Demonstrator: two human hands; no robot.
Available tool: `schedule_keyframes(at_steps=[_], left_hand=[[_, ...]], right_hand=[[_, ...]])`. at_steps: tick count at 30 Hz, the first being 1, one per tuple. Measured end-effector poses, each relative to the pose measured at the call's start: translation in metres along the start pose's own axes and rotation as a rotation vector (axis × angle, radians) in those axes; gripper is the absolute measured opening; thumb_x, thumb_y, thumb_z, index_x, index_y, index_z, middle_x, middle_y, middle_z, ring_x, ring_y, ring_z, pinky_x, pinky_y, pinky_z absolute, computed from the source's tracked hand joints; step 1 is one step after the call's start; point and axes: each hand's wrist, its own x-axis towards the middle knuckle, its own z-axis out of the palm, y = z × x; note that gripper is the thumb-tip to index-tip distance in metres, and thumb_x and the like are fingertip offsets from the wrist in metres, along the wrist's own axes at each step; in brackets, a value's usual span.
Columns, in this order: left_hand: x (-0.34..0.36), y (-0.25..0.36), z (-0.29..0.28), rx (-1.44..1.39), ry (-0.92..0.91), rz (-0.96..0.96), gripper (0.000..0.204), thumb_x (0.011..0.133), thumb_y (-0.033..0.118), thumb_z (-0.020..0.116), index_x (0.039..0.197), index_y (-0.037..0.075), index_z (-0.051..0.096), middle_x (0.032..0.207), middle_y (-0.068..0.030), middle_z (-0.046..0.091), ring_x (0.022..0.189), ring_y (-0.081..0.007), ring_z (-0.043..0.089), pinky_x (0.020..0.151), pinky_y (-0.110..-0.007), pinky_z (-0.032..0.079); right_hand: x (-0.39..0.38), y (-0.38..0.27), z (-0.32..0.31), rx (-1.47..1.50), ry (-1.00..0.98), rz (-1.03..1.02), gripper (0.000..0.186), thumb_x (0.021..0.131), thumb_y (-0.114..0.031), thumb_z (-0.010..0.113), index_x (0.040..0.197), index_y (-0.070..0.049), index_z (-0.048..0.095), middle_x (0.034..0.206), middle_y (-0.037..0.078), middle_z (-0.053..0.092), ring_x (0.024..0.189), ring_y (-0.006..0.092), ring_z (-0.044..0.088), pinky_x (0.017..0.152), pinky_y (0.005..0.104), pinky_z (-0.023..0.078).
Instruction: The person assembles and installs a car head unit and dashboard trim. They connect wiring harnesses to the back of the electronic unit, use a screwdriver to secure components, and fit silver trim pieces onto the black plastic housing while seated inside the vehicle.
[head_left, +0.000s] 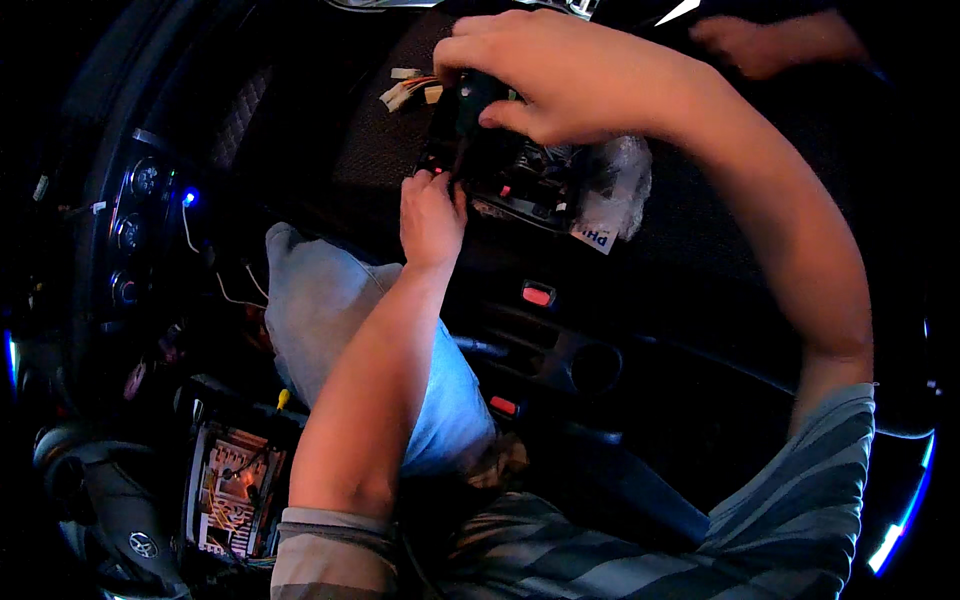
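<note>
My right hand [535, 75] reaches in from the right and is closed around the thick, dark green handle of what looks like a screwdriver [478, 98]. Its shaft points down at a dark electronic unit [520, 195], though the tip is lost in shadow. My left hand [432, 222] rests at the near left edge of that unit, fingers bent close to the shaft; whether they pinch anything is hidden. Orange wires with white connectors [402, 92] stick out past the unit's far left side. Clear plastic wrap [625, 185] lies against its right side.
I am inside a dark car. The unit lies on a dark seat [365, 150]. Red seat-belt buckles [537, 294] and a cup holder [596, 368] are nearer. A steering wheel [110, 500] and an exposed circuit board [235, 490] are lower left. Another person's hand [745, 45] shows top right.
</note>
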Motion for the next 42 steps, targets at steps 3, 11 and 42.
schedule_keyframes(at_steps=[3, 11, 42], left_hand=[[-0.001, -0.004, -0.001, 0.033, -0.005, -0.022, 0.017, 0.082, 0.009, 0.063, 0.094, -0.002, 0.066, 0.089, -0.0162, 0.059, 0.089, -0.0337, 0.055, 0.08, -0.041, 0.047], [0.0, 0.001, -0.001, 0.043, -0.006, -0.051, 0.018, 0.081, 0.011, 0.064, 0.094, -0.001, 0.066, 0.091, -0.0161, 0.058, 0.091, -0.0327, 0.055, 0.081, -0.041, 0.047], [0.003, 0.001, -0.002, 0.024, -0.009, -0.077, 0.013, 0.081, 0.009, 0.064, 0.09, 0.0, 0.065, 0.09, -0.0145, 0.057, 0.09, -0.033, 0.055, 0.079, -0.042, 0.048]], right_hand=[[0.012, -0.025, -0.011, -0.071, -0.283, 0.467, 0.04, 0.087, -0.033, 0.064, 0.114, -0.005, 0.054, 0.087, 0.016, 0.065, 0.085, 0.0332, 0.065, 0.076, 0.0425, 0.052], [0.01, -0.023, -0.017, 0.141, -0.261, 0.215, 0.034, 0.083, -0.02, 0.066, 0.11, -0.003, 0.054, 0.102, 0.014, 0.061, 0.099, 0.0316, 0.061, 0.086, 0.0422, 0.049], [0.011, -0.016, 0.001, 0.169, -0.111, 0.244, 0.026, 0.075, -0.01, 0.061, 0.101, -0.005, 0.059, 0.094, 0.018, 0.063, 0.092, 0.0369, 0.061, 0.082, 0.0476, 0.049]])
